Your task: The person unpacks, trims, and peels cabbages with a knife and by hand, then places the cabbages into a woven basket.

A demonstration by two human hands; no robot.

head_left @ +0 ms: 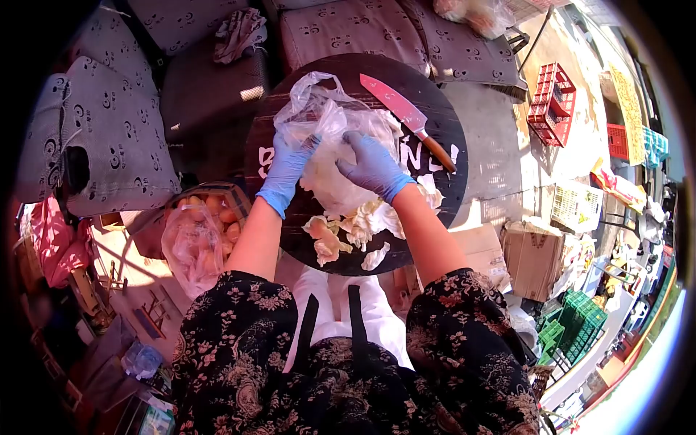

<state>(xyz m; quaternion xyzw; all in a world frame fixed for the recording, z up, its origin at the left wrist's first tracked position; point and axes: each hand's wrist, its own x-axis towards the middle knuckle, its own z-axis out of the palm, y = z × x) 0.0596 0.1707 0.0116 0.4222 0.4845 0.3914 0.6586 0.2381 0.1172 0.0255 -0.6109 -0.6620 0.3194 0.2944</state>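
On a round dark table (283, 232) lies a thin, clear plastic bag (330, 174), crumpled, with its handles toward the far side. My left hand (290, 163), in a blue glove, is closed on the bag's left side. My right hand (373, 167), gloved too, rests against the bag's right side with thumb and fingers apart. What the bag holds, if anything, I cannot make out. Pale, leafy-looking scraps (359, 225) lie nearer to me. A large knife (399, 109) with a wooden handle lies beyond my right hand, its handle pointing right.
Patterned seats (355, 32) stand beyond the table and to the left. A bag of orange, round produce (196, 232) is by my left arm. A red crate (552, 105), a cardboard box (531, 257) and green crates (580, 322) are on the right.
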